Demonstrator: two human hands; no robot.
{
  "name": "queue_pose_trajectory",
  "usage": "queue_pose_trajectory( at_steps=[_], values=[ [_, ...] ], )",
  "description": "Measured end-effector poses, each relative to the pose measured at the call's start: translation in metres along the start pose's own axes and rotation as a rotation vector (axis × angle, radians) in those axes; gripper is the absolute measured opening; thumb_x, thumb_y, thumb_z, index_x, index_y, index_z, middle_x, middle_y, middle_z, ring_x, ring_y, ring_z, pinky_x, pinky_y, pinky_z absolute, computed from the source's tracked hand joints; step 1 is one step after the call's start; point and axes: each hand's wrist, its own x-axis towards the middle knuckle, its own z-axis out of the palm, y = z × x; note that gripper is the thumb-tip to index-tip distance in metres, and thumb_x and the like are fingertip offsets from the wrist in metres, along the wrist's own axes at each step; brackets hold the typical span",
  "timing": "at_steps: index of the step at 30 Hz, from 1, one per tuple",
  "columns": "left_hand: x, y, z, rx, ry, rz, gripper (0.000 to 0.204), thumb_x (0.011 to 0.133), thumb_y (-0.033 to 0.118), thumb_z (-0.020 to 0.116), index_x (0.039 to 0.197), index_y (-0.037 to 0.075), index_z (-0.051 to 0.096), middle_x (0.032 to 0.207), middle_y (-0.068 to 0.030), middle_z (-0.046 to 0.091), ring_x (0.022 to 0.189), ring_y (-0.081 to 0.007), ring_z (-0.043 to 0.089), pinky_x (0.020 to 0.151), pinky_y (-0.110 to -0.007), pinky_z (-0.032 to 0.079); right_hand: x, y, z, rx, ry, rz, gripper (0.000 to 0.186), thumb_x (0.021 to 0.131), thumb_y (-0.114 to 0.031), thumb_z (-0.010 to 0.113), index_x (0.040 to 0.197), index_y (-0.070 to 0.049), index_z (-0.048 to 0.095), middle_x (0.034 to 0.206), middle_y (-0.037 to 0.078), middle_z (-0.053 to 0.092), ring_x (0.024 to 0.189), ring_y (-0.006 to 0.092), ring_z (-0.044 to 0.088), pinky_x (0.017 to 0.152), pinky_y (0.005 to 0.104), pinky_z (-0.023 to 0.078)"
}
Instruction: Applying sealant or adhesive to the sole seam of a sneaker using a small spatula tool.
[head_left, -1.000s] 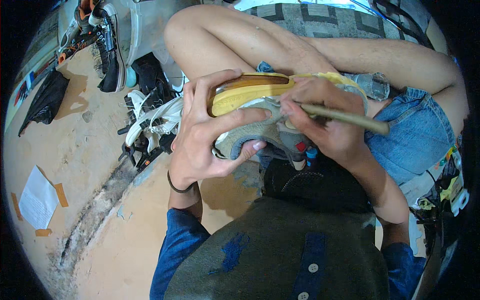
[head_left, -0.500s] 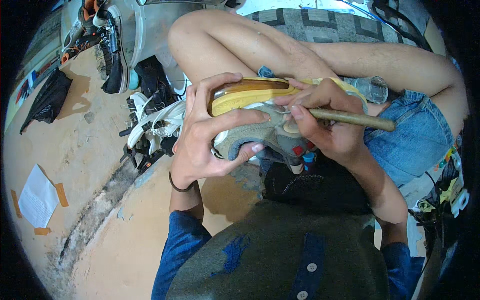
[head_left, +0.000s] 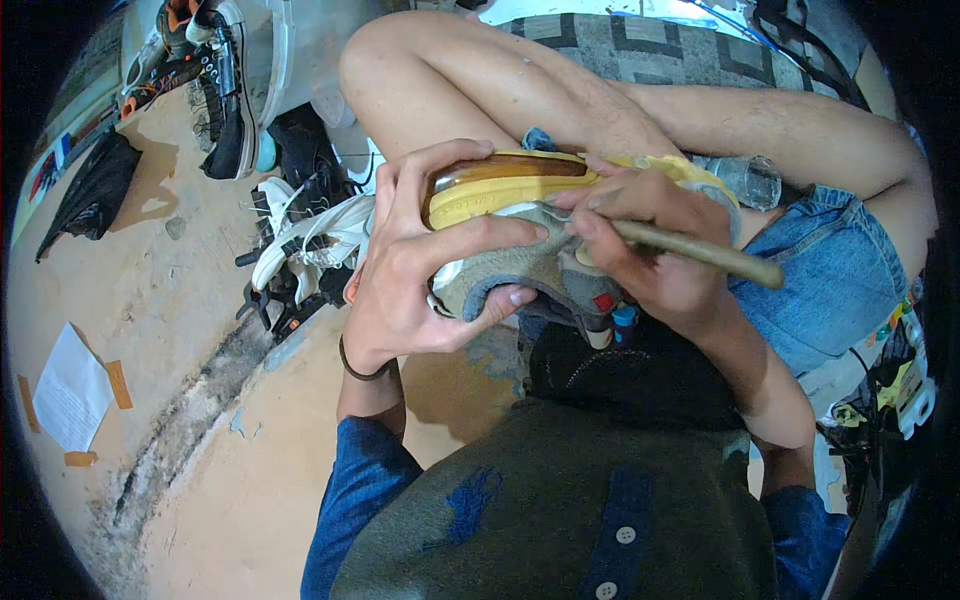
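Note:
A grey shoe (head_left: 515,263) with a yellow and brown sole (head_left: 500,190) lies on its side above my lap, its sole facing away from me. Wrapped round its left end is my left hand (head_left: 415,250), the thumb in the shoe's opening and the index finger pressed on the upper. My right hand (head_left: 655,235) grips an awl (head_left: 705,250) by its long wooden handle, with the fingers close to the seam between upper and sole. My fingers mostly hide the awl's point. Red and blue bits (head_left: 622,318) show at the shoe's near edge.
White shoes (head_left: 325,240) and dark shoes (head_left: 235,100) stand to the left, near a translucent bin (head_left: 295,60). Farther left are a black bag (head_left: 95,190) and a taped paper sheet (head_left: 75,390). A clear cup (head_left: 755,182) is beside my right leg.
The free end of the awl's handle has swung down toward me, and my right hand has turned slightly with it. My left hand keeps its hold on the shoe, which has barely shifted.

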Motion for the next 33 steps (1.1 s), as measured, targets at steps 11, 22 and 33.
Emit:
queue_pose_trajectory(
  at_steps=[11, 22, 33],
  values=[
    [-0.003, 0.000, -0.001, -0.015, -0.026, -0.002, 0.042, 0.061, 0.035, 0.081, 0.099, 0.016, 0.078, 0.136, -0.0198, 0.045, 0.126, -0.0367, 0.045, 0.108, -0.047, 0.035, -0.007, 0.005, -0.003, 0.150, -0.023, 0.070, 0.008, 0.090, 0.000, 0.060, 0.090, -0.004, 0.053, 0.081, 0.008, 0.069, 0.093, 0.0246, 0.072, 0.100, 0.0486, 0.048],
    [-0.005, -0.004, -0.001, -0.002, -0.020, 0.008, 0.044, 0.061, 0.035, 0.082, 0.100, 0.016, 0.078, 0.135, -0.0201, 0.045, 0.125, -0.0364, 0.045, 0.108, -0.046, 0.034, -0.004, 0.001, 0.000, 0.080, -0.049, 0.079, 0.010, 0.090, 0.000, 0.062, 0.088, -0.003, 0.053, 0.081, 0.008, 0.069, 0.093, 0.0234, 0.072, 0.103, 0.0497, 0.046],
    [0.000, 0.000, 0.001, -0.027, 0.008, 0.003, 0.044, 0.061, 0.036, 0.083, 0.101, 0.018, 0.077, 0.133, -0.0196, 0.049, 0.124, -0.0351, 0.046, 0.105, -0.046, 0.033, 0.001, 0.003, 0.003, 0.021, -0.015, -0.029, 0.010, 0.087, -0.002, 0.064, 0.085, -0.003, 0.054, 0.083, 0.012, 0.071, 0.091, 0.0219, 0.072, 0.100, 0.0475, 0.049]
  ],
)
